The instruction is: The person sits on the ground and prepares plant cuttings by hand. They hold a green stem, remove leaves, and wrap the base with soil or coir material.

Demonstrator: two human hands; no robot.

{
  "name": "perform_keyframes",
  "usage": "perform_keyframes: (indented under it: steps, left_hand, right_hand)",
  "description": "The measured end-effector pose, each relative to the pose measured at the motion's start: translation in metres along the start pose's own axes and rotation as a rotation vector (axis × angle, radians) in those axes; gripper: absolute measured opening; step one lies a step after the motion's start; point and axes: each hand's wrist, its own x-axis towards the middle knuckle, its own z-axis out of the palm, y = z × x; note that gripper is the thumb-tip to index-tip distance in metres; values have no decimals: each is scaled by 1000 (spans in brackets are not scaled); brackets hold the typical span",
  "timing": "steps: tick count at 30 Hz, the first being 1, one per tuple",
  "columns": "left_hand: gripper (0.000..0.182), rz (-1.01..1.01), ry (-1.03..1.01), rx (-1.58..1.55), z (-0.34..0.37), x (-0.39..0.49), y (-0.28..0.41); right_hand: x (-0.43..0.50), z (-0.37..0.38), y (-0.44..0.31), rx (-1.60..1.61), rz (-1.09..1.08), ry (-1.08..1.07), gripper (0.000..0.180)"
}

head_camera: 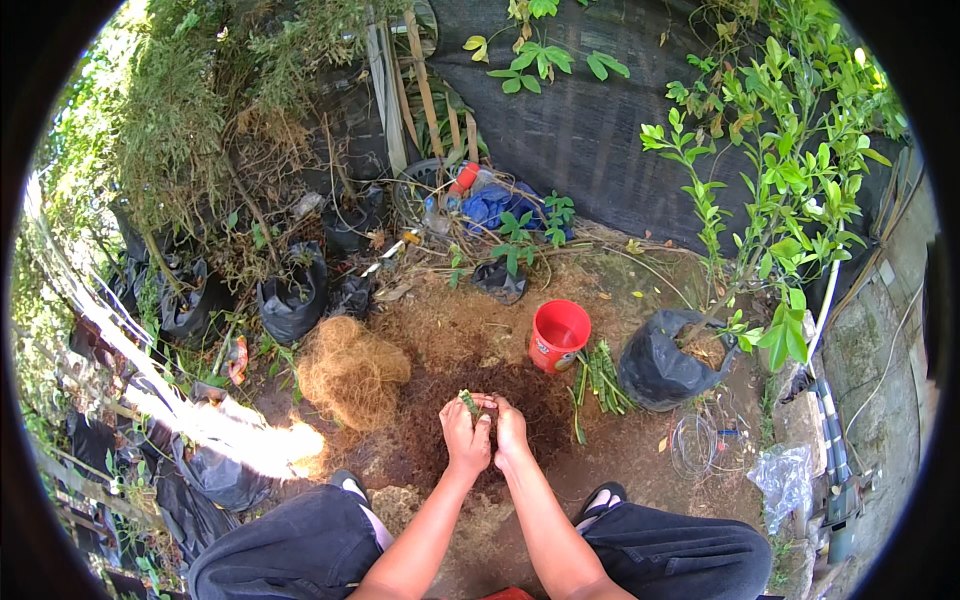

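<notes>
My left hand (463, 439) holds a short green leaf cutting (469, 402), mottled and pale at the edge, upright between thumb and fingers. Against it, my right hand (511, 431) curves inward, its fingertips meeting the left fingers; whether it grips anything is hidden. Both hands are over a mound of dark brown fibrous soil (544, 397). Right of the mound, more long striped green leaf pieces (606, 381) lie in a bunch. A red plastic bucket (555, 349) stands just behind them. To the left rests a loose ball of tan coir-like fibre (352, 373).
A small tree grows in a black plastic grow bag (660, 364) at right. Coiled wire (694, 446) and clear plastic wrap (784, 480) lie nearer the wall. Black planted bags (292, 304) line the left. Bottles and a blue plastic sheet (502, 206) are heaped before black netting (570, 142).
</notes>
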Motion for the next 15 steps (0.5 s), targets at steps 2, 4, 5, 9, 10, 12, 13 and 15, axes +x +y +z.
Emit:
perform_keyframes:
  steps: [2,4,5,9,10,12,13,15]
  left_hand:
    - [29,-7,3,10,1,-1,0]
    - [29,-2,10,2,1,0,-1]
    - [29,6,14,-11,1,0,-1]
    - [30,19,12,-23,0,1,-2]
    - [31,7,6,-13,0,0,-2]
    - [32,-21,-12,-3,-1,0,-3]
    - [32,-43,-4,-32,-1,1,-3]
    - [31,-93,-2,-126,-2,3,-5]
  right_hand:
    - [1,-1,1,4,-6,-5,29]
    - [3,-2,3,0,-12,-14,29]
    - [3,-2,3,-7,-15,-20,29]
    - [1,0,3,-5,-11,-4,29]
    - [-1,1,2,16,0,-4,29]
    - [-5,4,-1,59,22,-5,30]
    - [-6,5,-3,43,19,-6,31]
    - [-8,8,-7,1,23,7,33]
